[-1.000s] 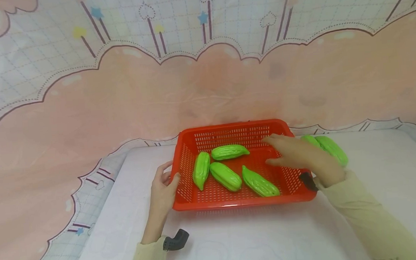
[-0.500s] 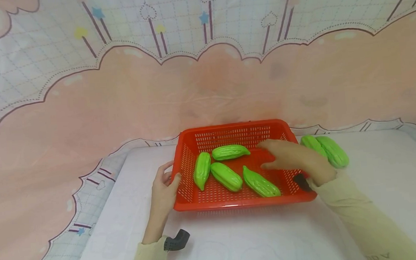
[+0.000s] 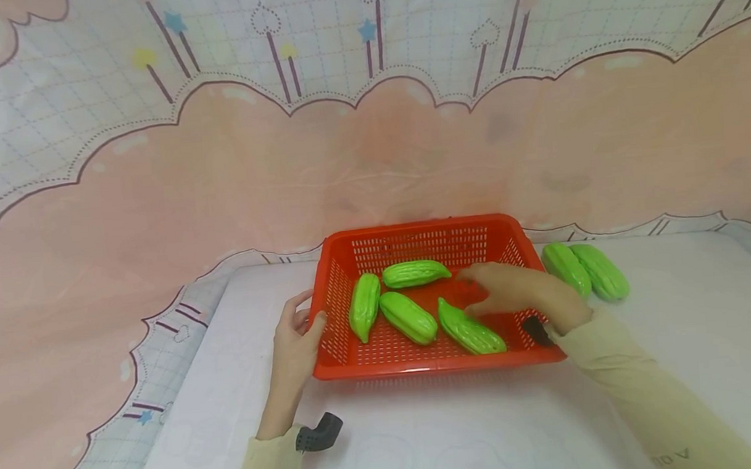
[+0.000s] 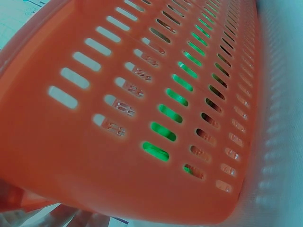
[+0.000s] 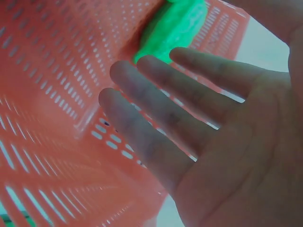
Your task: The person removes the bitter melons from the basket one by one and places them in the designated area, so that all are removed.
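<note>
A red slotted plastic basket [image 3: 433,366] holds several bright green, ridged bitter melons, lying apart or side by side on its floor. My left hand [image 3: 297,344] grips the basket's left rim, thumb on the near side. The left wrist view shows mostly the basket's slotted wall [image 4: 128,175], with green showing through the slots. Inside the right half of the basket, my right hand [image 3: 506,287] hovers with its fingers spread and holds nothing. The front right bitter melon [image 3: 470,329] lies just below its thumb. In the right wrist view, a bitter melon [image 5: 177,28] lies beyond the straight fingers [image 5: 156,106].
Two more bitter melons [image 3: 603,271] lie side by side on the white table [image 3: 696,328], right of the basket. Behind the table hangs a pink and white patterned cloth [image 3: 409,152]. A black curved piece [image 3: 320,433] sits at my left wrist.
My right hand has moved left and lower, further into the basket, uncovering the two bitter melons outside on the right. My left hand and the bitter melons stay in place.
</note>
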{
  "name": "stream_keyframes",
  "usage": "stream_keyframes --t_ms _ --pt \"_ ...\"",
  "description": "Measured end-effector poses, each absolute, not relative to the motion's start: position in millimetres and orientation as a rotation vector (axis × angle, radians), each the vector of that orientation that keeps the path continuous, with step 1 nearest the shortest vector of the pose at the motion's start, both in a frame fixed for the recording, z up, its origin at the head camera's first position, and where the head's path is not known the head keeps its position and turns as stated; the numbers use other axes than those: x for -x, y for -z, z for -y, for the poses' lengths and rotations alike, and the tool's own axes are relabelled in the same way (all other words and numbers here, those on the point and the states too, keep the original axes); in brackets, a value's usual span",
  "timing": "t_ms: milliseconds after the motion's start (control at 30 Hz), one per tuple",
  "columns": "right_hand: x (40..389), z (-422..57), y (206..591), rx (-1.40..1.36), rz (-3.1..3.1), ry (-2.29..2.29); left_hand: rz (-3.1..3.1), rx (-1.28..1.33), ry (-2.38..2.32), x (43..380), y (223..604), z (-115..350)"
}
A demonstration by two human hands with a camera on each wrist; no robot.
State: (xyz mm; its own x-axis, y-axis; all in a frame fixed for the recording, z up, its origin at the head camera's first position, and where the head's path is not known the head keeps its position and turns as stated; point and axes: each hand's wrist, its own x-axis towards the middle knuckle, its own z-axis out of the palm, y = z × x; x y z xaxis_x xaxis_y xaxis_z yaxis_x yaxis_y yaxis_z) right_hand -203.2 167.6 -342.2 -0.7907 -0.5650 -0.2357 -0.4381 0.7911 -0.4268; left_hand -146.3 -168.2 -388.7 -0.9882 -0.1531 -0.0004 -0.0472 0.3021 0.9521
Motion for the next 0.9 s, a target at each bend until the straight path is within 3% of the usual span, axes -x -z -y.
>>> stream_keyframes --t_ms 900 --pt "208.4 -155.1 353.3 0.835 -2.455 0.462 2.478 -0.198 1.784 148.4 389.6 168.8"
